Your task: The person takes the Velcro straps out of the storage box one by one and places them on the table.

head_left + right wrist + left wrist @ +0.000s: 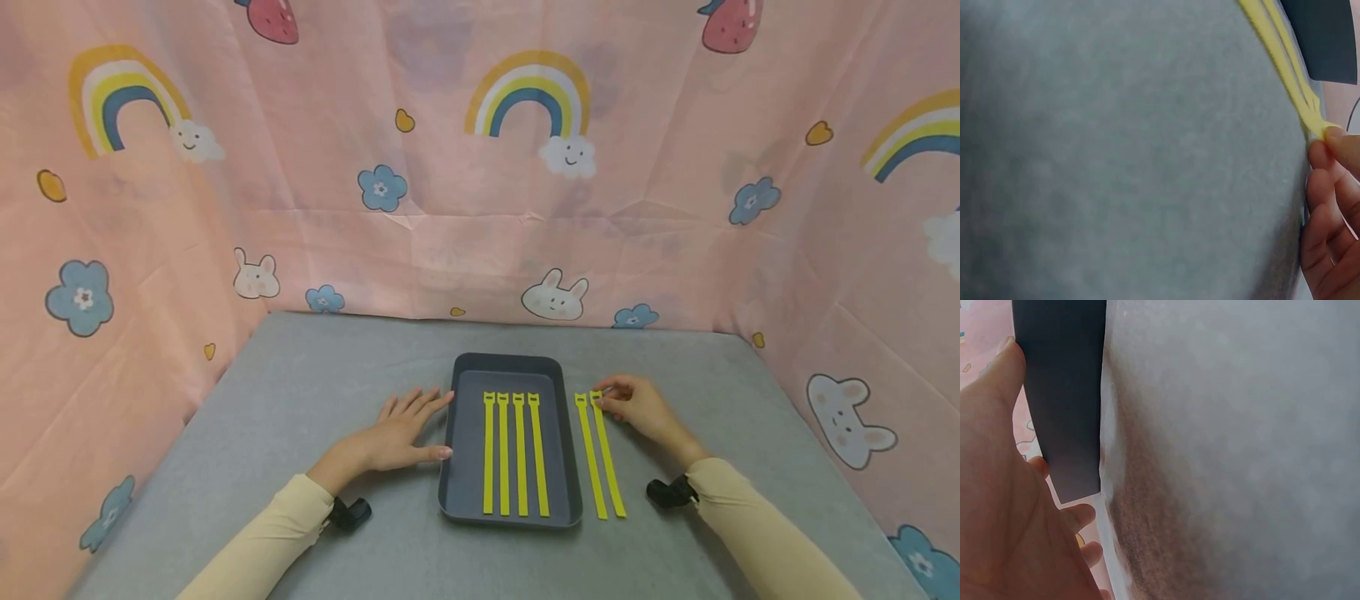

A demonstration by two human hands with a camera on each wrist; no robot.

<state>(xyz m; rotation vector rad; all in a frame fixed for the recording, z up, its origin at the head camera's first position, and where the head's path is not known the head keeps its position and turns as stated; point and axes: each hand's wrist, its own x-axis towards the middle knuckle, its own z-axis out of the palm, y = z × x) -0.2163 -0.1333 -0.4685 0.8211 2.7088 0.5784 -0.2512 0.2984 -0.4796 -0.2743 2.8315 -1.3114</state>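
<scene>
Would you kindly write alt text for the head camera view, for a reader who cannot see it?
A person's right hand pinches the rightmost yellow strap, one of two lying right of a dark tray holding four similar straps. The left hand, fingers spread, touches the tray's left edge. Behind the gray table hangs a pink patterned backdrop.

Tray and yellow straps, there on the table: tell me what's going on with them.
A person is handling yellow straps beside a dark tray. The right hand pinches the slotted end of the outermost strap, to the right of the tray. Another strap lies next to it on the grey table. Four more straps lie side by side inside the tray. The left hand, fingers spread, touches the tray's left edge.
</scene>
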